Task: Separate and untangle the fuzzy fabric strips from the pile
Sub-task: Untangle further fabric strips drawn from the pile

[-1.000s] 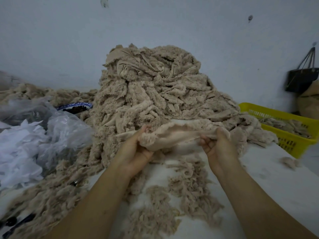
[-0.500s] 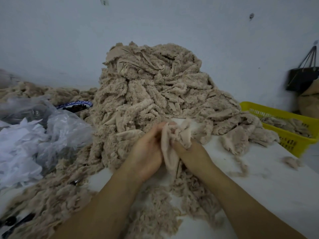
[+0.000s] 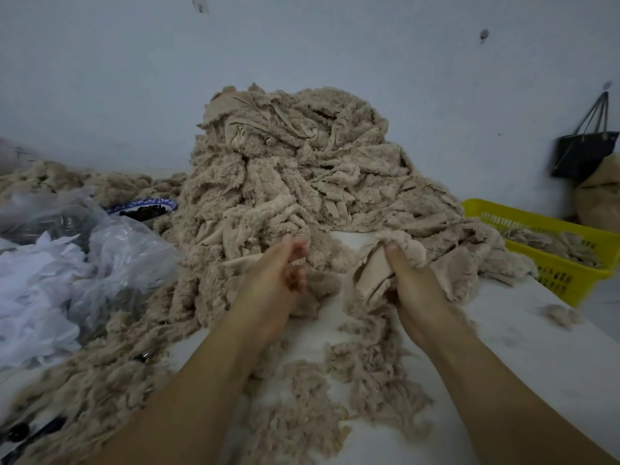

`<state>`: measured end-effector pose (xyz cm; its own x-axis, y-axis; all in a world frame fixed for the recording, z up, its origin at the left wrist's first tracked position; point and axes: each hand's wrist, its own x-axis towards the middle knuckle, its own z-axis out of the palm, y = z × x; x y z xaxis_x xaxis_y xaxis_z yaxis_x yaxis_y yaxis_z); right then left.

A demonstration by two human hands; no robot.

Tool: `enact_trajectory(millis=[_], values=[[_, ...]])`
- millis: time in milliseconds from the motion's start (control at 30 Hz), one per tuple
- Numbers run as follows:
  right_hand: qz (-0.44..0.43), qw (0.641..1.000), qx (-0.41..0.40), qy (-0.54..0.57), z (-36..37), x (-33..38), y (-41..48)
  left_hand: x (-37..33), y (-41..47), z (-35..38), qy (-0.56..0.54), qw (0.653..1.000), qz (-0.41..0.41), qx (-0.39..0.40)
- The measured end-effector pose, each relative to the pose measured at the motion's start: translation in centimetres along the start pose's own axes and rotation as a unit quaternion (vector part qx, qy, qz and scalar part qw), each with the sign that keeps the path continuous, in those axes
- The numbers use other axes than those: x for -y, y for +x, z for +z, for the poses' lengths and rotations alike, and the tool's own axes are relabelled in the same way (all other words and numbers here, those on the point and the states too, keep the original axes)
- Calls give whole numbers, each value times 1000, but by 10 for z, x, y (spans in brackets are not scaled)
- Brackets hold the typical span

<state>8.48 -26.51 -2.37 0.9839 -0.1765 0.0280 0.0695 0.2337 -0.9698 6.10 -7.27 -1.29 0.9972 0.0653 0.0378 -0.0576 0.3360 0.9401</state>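
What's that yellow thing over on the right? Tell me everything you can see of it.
It is a yellow basket, plastic by the look, long and low, with a thick rim and rows of small slots through its walls. It stands upright at the right side of the white table; whether on it or just beside it is unclear. Fuzzy beige fabric pieces lie inside. The big fabric pile spreads up to its left end. Its right end leaves the picture.

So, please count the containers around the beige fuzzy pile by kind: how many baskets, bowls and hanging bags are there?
yellow plastic basket: 1
blue-rimmed round bowl: 1
black hanging handbag: 1
Total: 3
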Motion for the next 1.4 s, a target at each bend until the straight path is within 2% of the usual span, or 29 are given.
enact_trajectory(millis=[67, 100, 200, 333, 400, 467, 533, 633, 733, 800, 833, 900, 967, 1000, 1100, 1200, 1333, 1400], values=[[-15, 999, 34, -21, 7, -3, -6, 7, -8, 5, 198, 979, 32, 38], [-25, 998, 49, -33, 9, -4, -8, 9, -11, 9, 240, 967, 39, 71], [-49, 992, 79, -82, 11, -5, -13, 19, -9, 14, 293, 948, 31, 116], [-30, 994, 56, -87, 9, -1, -13, 25, -3, 9, 371, 926, 30, 71], [-5, 998, 29, -50, 5, 2, -10, 21, -2, 5, 311, 948, 15, 71], [7, 1000, 13, -3, 1, 5, -7, 14, -2, 3, 191, 978, -8, 86], [8, 1000, 4, 10, -1, 4, -5, 8, -3, 3, 80, 992, -35, 88], [17, 999, -29, -25, 0, 0, -4, 1, -2, 4, -1, 997, -54, 60], [9, 995, -96, 4, -9, 1, 5, -7, 1, -3, -123, 991, -46, 33], [-12, 993, -117, 15, -17, 4, 9, -11, 1, -8, -135, 990, -34, 15], [-11, 994, -107, 25, -18, 4, 9, -10, 0, -9, -103, 994, -34, 19], [14, 997, -58, 48, -13, 1, 8, -1, -6, -4, 54, 997, -27, 47], [32, 998, -18, 50, -3, -1, 3, 10, -12, 6, 230, 970, 0, 84], [31, 998, -10, 56, 0, -2, 1, 16, -13, 9, 280, 953, 25, 111], [42, 995, -5, 88, -1, -1, 0, 24, -13, 12, 344, 910, 61, 221], [58, 992, 0, 116, -3, 0, 1, 29, -14, 13, 398, 869, 18, 293], [121, 987, 60, 83, 1, -7, 0, 26, -16, 11, 405, 868, -10, 286], [116, 983, 59, 131, 0, -3, 3, 23, -18, 10, 388, 878, -13, 279]])
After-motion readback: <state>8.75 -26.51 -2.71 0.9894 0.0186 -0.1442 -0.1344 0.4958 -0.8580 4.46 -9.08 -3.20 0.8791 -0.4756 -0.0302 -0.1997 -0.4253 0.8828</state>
